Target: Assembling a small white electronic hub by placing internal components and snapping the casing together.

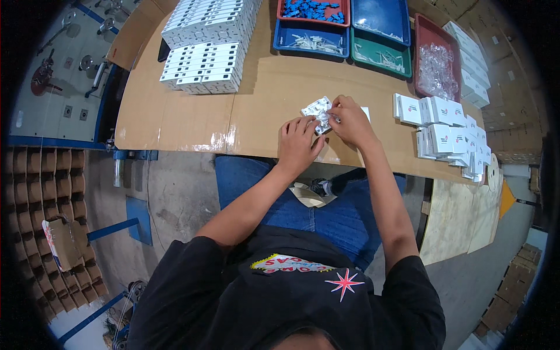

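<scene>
While likely steadying the small white square plastic piece (315,108) just ahead with the loosely curled left hand (297,143), reaching over with the right hand (350,121), fingertips nearly together; cannot tell if holding anything.

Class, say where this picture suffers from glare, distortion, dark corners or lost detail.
Head view: black fills the corners; head view, left rim: the brown compartment grid curves; head view, centre-left: glare streaks the front edge of the cardboard tabletop; head view, upper right: clear plastic pieces glint; head view, middle: detail between the left hand and right hand is too small to read.
</scene>
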Available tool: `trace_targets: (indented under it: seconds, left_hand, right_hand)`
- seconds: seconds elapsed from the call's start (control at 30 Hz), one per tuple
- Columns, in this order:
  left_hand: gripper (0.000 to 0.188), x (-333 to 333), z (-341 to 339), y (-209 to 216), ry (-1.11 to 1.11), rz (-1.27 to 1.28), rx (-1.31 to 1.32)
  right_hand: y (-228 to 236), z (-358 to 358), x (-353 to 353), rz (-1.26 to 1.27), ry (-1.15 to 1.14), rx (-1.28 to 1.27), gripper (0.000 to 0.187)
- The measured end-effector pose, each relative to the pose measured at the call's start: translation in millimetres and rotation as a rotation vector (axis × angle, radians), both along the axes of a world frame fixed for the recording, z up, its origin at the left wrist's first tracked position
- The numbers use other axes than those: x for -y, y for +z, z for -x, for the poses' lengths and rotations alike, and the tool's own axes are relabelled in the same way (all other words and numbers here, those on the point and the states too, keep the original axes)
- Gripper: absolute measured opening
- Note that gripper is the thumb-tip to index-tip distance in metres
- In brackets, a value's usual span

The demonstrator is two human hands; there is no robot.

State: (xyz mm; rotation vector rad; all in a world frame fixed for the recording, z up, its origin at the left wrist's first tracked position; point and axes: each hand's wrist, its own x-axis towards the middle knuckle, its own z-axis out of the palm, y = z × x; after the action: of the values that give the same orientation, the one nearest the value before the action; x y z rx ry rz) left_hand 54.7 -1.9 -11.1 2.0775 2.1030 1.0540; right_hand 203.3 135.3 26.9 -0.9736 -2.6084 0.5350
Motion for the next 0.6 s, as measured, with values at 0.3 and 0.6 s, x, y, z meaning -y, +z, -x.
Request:
trace_targets:
  seconds: [0.3,0.6]
  left_hand:
    - [0.04,-2.6,1.0,0.1,0.029,0.012,0.015]
    - [0.035,-1.8,2.8,0.2,-0.013,0.021,0.004]
  right_hand:
    - [-3.4,-15.7,12.5,-0.033,0.044,-0.019,0.021]
    - [5.2,-10.1,17.5,-0.008,-0.076,-0.022,0.014]
